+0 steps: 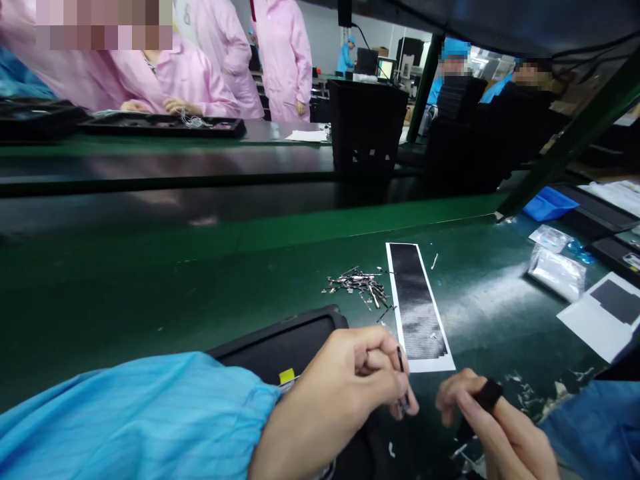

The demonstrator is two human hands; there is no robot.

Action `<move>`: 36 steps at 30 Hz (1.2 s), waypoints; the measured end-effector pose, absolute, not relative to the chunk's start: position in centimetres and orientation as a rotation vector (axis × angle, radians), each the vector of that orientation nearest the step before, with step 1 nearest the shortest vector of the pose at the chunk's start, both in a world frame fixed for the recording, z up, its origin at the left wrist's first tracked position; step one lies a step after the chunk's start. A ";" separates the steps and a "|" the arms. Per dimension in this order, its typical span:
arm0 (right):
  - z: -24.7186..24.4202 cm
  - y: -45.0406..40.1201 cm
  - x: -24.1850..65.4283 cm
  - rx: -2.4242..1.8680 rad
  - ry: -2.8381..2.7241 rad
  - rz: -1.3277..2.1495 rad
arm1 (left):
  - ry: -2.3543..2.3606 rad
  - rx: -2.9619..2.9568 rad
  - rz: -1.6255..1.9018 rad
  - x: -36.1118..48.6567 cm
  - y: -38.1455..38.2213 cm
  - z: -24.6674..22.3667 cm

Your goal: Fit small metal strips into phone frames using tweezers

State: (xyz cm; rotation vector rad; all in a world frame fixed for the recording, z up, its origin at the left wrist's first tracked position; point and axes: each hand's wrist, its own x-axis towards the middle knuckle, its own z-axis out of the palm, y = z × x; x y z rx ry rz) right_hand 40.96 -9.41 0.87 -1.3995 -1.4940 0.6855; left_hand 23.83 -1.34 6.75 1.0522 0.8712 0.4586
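Observation:
My left hand (345, 383), in a blue sleeve, is closed in a pinch on a small thin dark strip (401, 360). Lower right, my right hand (510, 427) has its thumb and index finger pressed together; anything between them is too small or blurred to make out. A black band (488, 395) shows at a finger of that hand. Just beyond my left hand lies a white-edged sheet (393, 267) covered with rows of dark strips. Left of the sheet is a loose pile of small thin metallic parts (361, 285). A black tray (280, 340) sits partly under my left forearm.
White scraps (525, 393) litter the green bench (250, 260) near my right hand. To the right are clear plastic bags (557, 270), a blue tray (550, 203) and a white sheet with a dark patch (600, 333). A black bin (367, 127) and co-workers in pink are across the bench.

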 end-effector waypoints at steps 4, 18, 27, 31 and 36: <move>0.9 -8.1 37.8 -1.272 -1.271 0.839 | 0.867 1.115 0.572 23.5 -1.2 7.3; 7.3 -5.4 35.9 -1.017 -2.068 0.661 | 0.877 2.185 0.681 17.5 -2.5 10.2; 5.0 -4.7 32.2 -1.020 -2.260 0.493 | 1.113 2.228 0.665 14.0 -3.6 7.7; 3.4 -5.0 32.5 -1.076 -2.421 -0.049 | 1.220 2.148 0.641 13.9 -3.4 5.5; 3.2 -5.4 32.6 -1.088 -2.499 -0.269 | 1.339 2.186 0.552 13.8 -3.2 4.3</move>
